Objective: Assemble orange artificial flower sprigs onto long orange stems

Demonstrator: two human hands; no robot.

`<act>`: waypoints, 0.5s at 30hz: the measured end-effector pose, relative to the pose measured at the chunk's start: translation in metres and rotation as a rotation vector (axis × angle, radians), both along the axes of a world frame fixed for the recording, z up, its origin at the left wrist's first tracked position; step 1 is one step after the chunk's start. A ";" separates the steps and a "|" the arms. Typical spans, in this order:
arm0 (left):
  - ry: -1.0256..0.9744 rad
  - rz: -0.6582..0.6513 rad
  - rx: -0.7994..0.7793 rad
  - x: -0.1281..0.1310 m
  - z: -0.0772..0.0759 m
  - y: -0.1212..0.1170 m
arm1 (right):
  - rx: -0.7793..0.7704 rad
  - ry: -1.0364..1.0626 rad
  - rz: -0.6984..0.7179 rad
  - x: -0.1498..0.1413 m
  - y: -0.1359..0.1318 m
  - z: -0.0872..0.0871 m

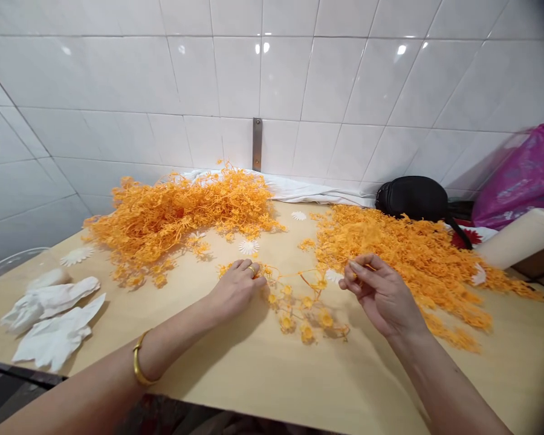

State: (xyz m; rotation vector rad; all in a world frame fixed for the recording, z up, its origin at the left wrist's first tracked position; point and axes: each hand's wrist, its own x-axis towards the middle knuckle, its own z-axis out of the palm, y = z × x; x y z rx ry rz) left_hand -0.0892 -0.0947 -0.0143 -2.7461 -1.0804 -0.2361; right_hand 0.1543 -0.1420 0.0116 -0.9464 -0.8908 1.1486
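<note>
Below the left hand [236,290], on its wrist: gold bracelet [140,362]; bare table [281,380] lies under both hands. Well off to the left hand's left, crumpled white cloths [57,335]. Left hand itself is palm down, gold ring [252,270] on it, fingers bent onto orange bits by the tabletop; grip hidden, can't tell if pinching. Right hand [381,296] is raised, fingers curled in close to the thumb; can't tell whether they pinch anything. Orange flower sprig [307,302] lies between the hands, beside the left fingertips. Just beyond the left hand, white petal-shaped piece [249,246]. Past it and leftward, heaped orange pile [185,208]; beyond and right of the right hand, flatter orange pile [390,241]. Farther right of that hand, white roll [519,238], black pouch [412,198], purple bag [521,175]. Farthest beyond both hands, white cloth [308,190] along the tiled wall [290,78], metal strip [257,145] fixed above.
</note>
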 end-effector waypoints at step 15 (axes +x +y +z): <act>-0.474 -0.017 0.057 0.020 0.029 0.001 | -0.077 -0.218 0.073 -0.023 0.044 0.002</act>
